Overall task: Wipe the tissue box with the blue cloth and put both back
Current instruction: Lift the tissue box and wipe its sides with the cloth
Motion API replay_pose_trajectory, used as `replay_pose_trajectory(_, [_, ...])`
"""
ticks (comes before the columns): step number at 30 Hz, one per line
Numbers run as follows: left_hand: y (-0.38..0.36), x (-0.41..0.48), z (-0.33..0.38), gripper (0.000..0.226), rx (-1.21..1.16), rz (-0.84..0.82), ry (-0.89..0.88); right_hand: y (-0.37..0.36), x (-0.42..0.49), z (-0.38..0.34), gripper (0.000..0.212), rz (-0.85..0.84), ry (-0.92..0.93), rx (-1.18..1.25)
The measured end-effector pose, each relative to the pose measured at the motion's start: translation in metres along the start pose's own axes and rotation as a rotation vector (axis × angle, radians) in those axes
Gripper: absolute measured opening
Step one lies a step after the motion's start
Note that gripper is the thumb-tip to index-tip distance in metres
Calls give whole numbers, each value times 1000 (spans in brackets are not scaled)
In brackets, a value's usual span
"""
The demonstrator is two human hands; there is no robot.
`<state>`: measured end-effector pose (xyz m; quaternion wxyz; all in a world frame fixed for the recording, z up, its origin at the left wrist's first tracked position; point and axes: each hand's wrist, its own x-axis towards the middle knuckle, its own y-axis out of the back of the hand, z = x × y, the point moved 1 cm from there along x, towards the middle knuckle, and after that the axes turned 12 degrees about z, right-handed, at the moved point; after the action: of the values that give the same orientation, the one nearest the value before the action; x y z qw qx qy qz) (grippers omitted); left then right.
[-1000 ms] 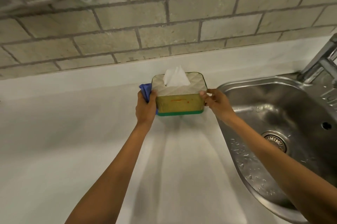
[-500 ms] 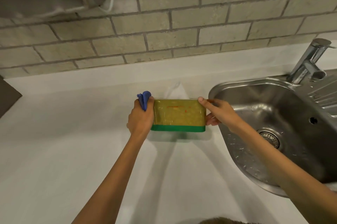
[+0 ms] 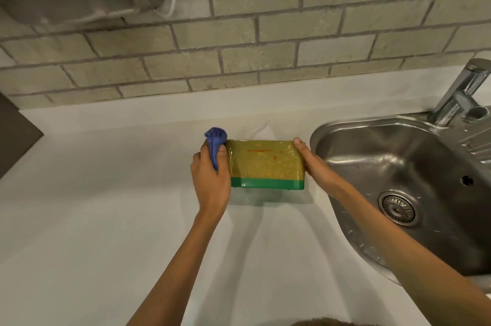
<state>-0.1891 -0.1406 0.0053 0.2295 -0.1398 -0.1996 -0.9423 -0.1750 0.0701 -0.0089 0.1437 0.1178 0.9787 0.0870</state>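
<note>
A kitchen or pantry corner is showing here: a stainless-steel sink (image 3: pixel 332 140) with chrome tap (image 3: pixel 462 89) is sitting in a white tabletop (image 3: pixel 106 206) (grey brick-pattern tiled wall (image 3: pixel 265 33) behind).

Blue cloth (image 3: pixel 216 143) — yellow tissue box (image 3: pixel 264 162), green base, red marks

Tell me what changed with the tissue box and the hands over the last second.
The tissue box tipped away from the person: its top and tissue showed before, now mainly the yellow front and green base face the camera. Nothing was released. The left hand still presses the blue cloth to the left end; the right hand still holds the right end.
</note>
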Motion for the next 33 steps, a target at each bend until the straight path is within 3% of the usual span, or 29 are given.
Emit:
replay_pose_trajectory(5, [-4,-18,0,50,61,-63,-233,-5,7,-1,93,38,-1,104])
replay_pose_trajectory(8, [-6,-21,-3,59,67,-83,-253,-6,9,0,98,56,-16,125])
replay_pose_trajectory(13, [-15,-15,9,49,146,69,-236,-7,12,-2,97,57,-8,104])
replay_pose_trajectory(18, [-23,-13,4,46,128,-50,-331,-7,15,3,82,66,-39,134])
replay_pose_trajectory(22, [-18,-15,-5,61,170,-99,-386,-5,16,3,70,26,-55,160])
replay_pose_trajectory(28, [-20,-6,-1,44,218,-69,-417,-4,20,7,45,49,-45,202])
replay_pose_trajectory(33, [-29,-18,6,44,303,-94,-644,-6,23,9,36,75,-49,220])
